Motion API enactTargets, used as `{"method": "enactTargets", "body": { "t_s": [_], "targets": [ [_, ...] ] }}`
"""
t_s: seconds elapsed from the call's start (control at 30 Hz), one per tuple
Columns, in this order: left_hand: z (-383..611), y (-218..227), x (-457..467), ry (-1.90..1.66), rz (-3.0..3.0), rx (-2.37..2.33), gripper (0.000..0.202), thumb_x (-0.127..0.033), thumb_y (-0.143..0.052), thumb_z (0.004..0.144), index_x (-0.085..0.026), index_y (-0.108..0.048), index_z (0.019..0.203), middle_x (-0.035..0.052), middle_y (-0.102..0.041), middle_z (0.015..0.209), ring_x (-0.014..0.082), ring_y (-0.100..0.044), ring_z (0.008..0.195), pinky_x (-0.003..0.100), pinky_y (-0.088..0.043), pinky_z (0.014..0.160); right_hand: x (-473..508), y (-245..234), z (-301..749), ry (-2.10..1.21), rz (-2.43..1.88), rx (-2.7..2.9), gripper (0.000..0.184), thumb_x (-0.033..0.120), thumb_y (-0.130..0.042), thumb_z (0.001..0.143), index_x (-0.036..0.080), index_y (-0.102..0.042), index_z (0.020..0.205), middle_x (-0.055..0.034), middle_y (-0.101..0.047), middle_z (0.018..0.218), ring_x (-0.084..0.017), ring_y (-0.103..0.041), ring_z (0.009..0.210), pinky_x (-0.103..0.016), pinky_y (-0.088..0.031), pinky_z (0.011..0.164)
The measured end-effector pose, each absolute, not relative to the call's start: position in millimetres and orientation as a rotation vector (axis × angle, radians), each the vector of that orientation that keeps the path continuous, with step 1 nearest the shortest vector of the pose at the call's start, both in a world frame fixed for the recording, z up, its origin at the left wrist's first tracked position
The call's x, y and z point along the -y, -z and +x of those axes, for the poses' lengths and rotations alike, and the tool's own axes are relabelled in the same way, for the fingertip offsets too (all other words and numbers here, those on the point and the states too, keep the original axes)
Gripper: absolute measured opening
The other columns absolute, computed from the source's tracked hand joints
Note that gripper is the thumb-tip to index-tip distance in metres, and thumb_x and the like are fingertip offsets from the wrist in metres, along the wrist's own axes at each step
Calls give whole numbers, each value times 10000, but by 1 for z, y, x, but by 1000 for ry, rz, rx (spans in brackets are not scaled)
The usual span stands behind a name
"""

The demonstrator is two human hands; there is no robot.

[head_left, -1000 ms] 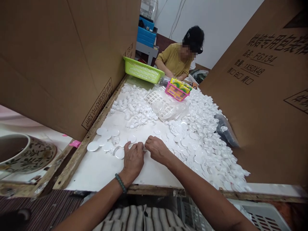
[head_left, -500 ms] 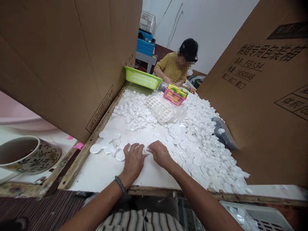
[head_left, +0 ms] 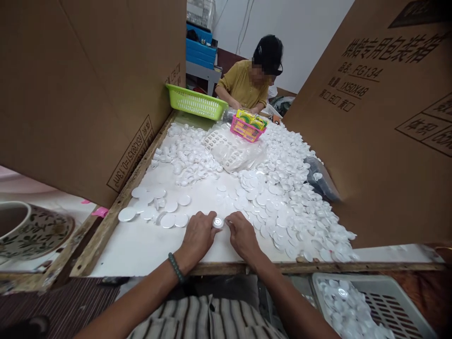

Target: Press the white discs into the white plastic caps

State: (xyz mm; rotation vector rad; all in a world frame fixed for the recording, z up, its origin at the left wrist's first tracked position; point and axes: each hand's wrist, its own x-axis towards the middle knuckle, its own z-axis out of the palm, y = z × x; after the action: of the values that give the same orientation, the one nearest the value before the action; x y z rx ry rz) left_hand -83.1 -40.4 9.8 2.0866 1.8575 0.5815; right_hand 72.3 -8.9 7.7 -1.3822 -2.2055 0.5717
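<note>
My left hand (head_left: 198,235), with a dark bead bracelet at the wrist, pinches a small round white plastic piece (head_left: 218,222) between thumb and fingers. Rings show on the piece's face, which is turned toward me. Just right of it is my right hand (head_left: 243,235), its thumb and fingertips pressed together; what they hold, if anything, is too small to make out. Several flat white discs (head_left: 167,220) lie left of my left hand. Beyond my right hand spreads a large heap of white plastic pieces (head_left: 289,197), discs among them.
Tall cardboard boxes (head_left: 106,84) flank the white table. A green basket (head_left: 196,103), a pink basket (head_left: 247,131) and a plastic bag (head_left: 238,150) lie toward the back, where another person (head_left: 243,84) sits. A patterned mug (head_left: 38,233) stands left; a grey crate (head_left: 399,301) holds white pieces below right.
My hands have drawn slightly apart, and the white piece now shows its face in my left fingers. Another disc lies beside my left hand. The whole view has shifted.
</note>
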Motion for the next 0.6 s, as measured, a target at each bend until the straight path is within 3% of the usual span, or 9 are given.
{"method": "enactTargets", "body": {
  "t_s": [0.13,0.23,0.43,0.6],
  "targets": [
    [-91,-11,46,-640,2065,-1805,199,-237,-559,791,-212,-521,984,27,-628,783,209,-529,814,323,-389,714,9,-13,75,-608,-1169,2330,302,174,-475,858,214,-538,1151,-75,-555,1068,-164,-535,931,-285,-446,791],
    [-95,-16,49,-694,1913,-1848,247,-192,-495,812,-218,-505,1057,22,-655,809,201,-549,837,300,-402,699,5,-13,73,-620,-1153,2479,273,190,-533,840,225,-577,1107,-58,-589,991,-169,-531,918,-285,-439,779],
    [-90,-26,41,-629,1648,-1847,189,-301,-470,832,-211,-564,970,26,-675,854,174,-604,754,269,-395,643,0,-15,72,-594,-1189,2483,223,218,-623,787,201,-626,1009,-50,-592,951,-166,-530,896,-275,-432,770],
    [-86,-21,34,-600,1481,-1831,151,-268,-526,780,-202,-574,908,5,-666,731,159,-603,687,243,-366,580,2,-16,73,-687,-1126,2489,263,190,-624,781,218,-619,1043,-35,-588,974,-135,-555,853,-242,-441,736]
  ]
}}
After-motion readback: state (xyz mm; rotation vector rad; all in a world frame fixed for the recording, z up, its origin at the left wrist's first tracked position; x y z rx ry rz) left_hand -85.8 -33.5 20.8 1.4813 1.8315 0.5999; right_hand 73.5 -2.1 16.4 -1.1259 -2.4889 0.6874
